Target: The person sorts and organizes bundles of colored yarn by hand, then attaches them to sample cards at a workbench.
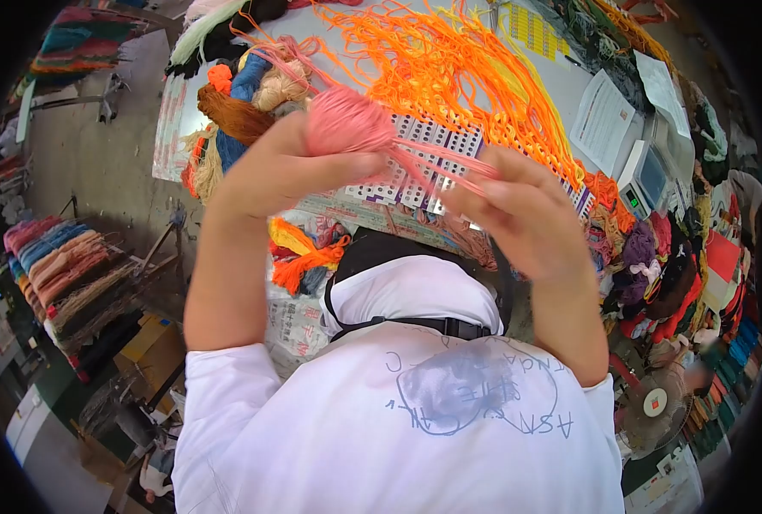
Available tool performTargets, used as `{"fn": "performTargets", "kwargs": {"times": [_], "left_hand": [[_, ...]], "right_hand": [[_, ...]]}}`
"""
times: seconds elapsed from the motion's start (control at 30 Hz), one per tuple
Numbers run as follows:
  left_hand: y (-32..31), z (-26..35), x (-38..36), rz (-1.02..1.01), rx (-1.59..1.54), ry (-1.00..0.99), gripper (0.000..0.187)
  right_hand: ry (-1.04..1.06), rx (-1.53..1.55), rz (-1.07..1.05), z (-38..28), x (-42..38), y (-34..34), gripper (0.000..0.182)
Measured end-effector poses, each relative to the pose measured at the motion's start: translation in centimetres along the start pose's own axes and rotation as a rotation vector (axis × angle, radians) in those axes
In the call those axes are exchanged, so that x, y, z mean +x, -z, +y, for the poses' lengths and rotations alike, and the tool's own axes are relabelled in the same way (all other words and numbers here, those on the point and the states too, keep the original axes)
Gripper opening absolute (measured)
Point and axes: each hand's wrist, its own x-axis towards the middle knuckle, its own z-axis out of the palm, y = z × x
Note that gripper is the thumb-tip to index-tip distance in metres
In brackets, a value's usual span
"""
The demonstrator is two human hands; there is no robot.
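My left hand (291,167) is closed round a bundle of pink thread (351,124), held up above the near edge of the table. Several pink strands run from the bundle across to my right hand (522,201), whose fingers pinch them. Loose pink strands also trail from the bundle's top toward the back left. Below and behind my hands lies a white card with rows of holes (436,137). Bright orange threads (432,60) are looped through the card's far part and spread over the table.
Skeins of blue, brown and beige yarn (244,111) lie at the table's left. To the right are a printed sheet (602,120), a small device with a screen (646,178) and more yarn piles. A fan (655,401) stands at lower right, a yarn rack (72,265) at left.
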Motion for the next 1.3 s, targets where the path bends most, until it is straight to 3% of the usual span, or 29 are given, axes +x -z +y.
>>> {"fn": "performTargets", "kwargs": {"times": [0.03, 0.1, 0.23, 0.37, 0.4, 0.47, 0.6, 0.63, 0.67, 0.7, 0.73, 0.77, 0.8, 0.83, 0.87, 0.9, 0.93, 0.97, 1.0, 1.07, 1.13, 1.2, 1.3], "left_hand": [[1.9, -0.3, -0.5, 0.007, 0.069, 0.077, 0.016], [9.5, -3.8, -1.8, 0.134, 0.023, 0.130, 0.015], [21.1, -4.3, -6.1, 0.533, -0.485, 0.123, 0.025], [33.0, -4.7, -10.7, 0.629, -0.699, 0.101, 0.023], [35.8, -4.5, -11.5, 0.682, -0.718, 0.084, 0.023], [37.5, -3.7, -11.4, 0.839, -0.713, 0.025, 0.024], [39.7, -3.0, -10.1, 0.746, -0.724, -0.029, 0.022], [37.0, -2.7, -8.3, 0.842, -0.700, -0.104, 0.021], [35.0, -2.8, -6.6, 0.936, -0.675, -0.179, 0.021], [34.1, -3.7, -5.8, 0.667, -0.789, -0.209, 0.020], [31.0, -4.4, -4.0, 0.603, -0.787, -0.222, 0.017], [26.7, -5.2, -1.5, 0.537, -0.783, -0.237, 0.015], [23.2, -6.8, 0.8, 0.581, -0.612, -0.146, 0.012], [21.2, -10.5, 2.7, 0.600, -0.658, -0.081, 0.017], [17.2, -12.7, 5.2, 0.503, -0.548, 0.069, 0.026], [14.5, -15.1, 7.5, 0.523, -0.516, 0.248, 0.035], [13.4, -18.4, 10.2, 0.329, -0.471, 0.358, 0.033], [10.8, -20.9, 12.4, 0.351, -0.246, 0.315, 0.026], [9.2, -23.1, 14.3, 0.402, -0.206, 0.344, 0.022], [7.6, -26.9, 17.4, 0.514, -0.048, 0.326, 0.019], [8.0, -30.8, 19.0, 0.614, 0.309, 0.202, 0.024], [8.3, -31.0, 19.4, 0.585, 0.452, 0.234, 0.026], [8.3, -30.5, 19.7, 0.526, 0.633, 0.266, 0.029]], "right_hand": [[-0.072, 0.138, -0.133, -0.4, -1.1, 2.6, 0.009], [0.078, -0.005, -0.014, 0.1, -4.2, 8.3, 0.010], [-0.057, 0.242, 0.526, 0.0, -14.4, 22.7, 0.016], [0.072, 0.515, 0.886, 0.5, -27.9, 35.9, 0.020], [0.084, 0.479, 1.128, -0.2, -30.6, 37.6, 0.021], [0.170, 0.527, 1.333, -1.6, -38.6, 43.9, 0.021], [0.457, 0.383, 1.725, -5.0, -44.4, 45.3, 0.015], [0.499, 0.299, 1.826, -5.3, -43.6, 44.4, 0.015], [0.457, 0.168, 1.759, -4.9, -41.9, 43.6, 0.014], [0.354, 0.094, 1.581, -4.5, -38.2, 41.1, 0.014], [0.312, -0.125, 1.728, -3.4, -29.1, 34.6, 0.018], [0.287, -0.273, 1.600, -0.7, -25.3, 33.4, 0.025], [0.264, -0.225, 1.517, 1.9, -19.8, 30.3, 0.026], [0.130, -0.285, 1.446, 5.2, -15.2, 28.5, 0.027], [0.179, -0.115, 1.199, 8.6, -9.3, 26.0, 0.028], [-0.015, -0.390, 1.135, 12.1, -6.9, 24.2, 0.031], [-0.067, -0.492, 1.111, 16.1, -3.0, 24.0, 0.030], [-0.139, -0.538, 1.026, 18.8, 0.5, 22.9, 0.027], [-0.039, -0.481, 0.975, 21.9, 4.2, 21.9, 0.025], [-0.192, -0.376, 0.964, 22.7, 10.7, 17.8, 0.023], [-0.175, -0.465, 0.938, 25.1, 14.7, 16.5, 0.022], [-0.071, -0.577, 0.929, 27.0, 17.2, 16.0, 0.022], [-0.148, -0.725, 0.907, 28.4, 18.8, 16.1, 0.020]]}}
